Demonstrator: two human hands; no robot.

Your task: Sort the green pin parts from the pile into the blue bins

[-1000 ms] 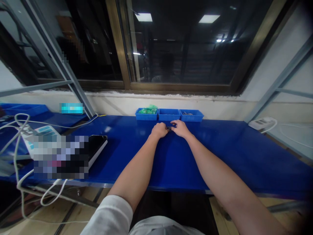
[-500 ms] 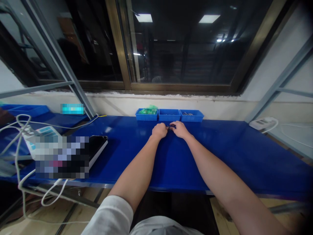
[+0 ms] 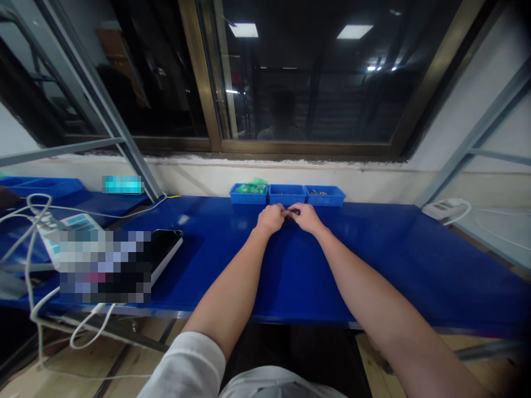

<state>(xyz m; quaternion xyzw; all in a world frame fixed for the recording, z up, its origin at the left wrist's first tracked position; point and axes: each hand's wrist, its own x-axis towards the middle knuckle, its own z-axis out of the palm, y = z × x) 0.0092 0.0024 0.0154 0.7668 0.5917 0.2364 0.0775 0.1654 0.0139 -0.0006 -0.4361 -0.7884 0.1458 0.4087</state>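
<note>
My left hand [image 3: 271, 218] and my right hand [image 3: 307, 218] meet over the blue tabletop [image 3: 290, 276], just in front of three small blue bins. Both are closed, fingertips pinched together around something small that I cannot make out. The left bin [image 3: 248, 199] holds green plastic packets [image 3: 253, 188]. Low in the middle bin [image 3: 287, 199] there are tiny parts, hard to see. Small metal pieces [image 3: 318, 193] lie in the right bin [image 3: 327, 201].
A dark slab-like device [image 3: 166, 249], partly pixelated, sits on the left with white cables [image 3: 31, 265]. Metal shelf posts [image 3: 136, 166] flank the table. A white power strip [image 3: 446, 209] lies at the right edge. Behind is a window [image 3: 311, 83].
My right fingertips have moved slightly left and now touch those of my left hand, covering more of the small thing between them. The bins have not moved.
</note>
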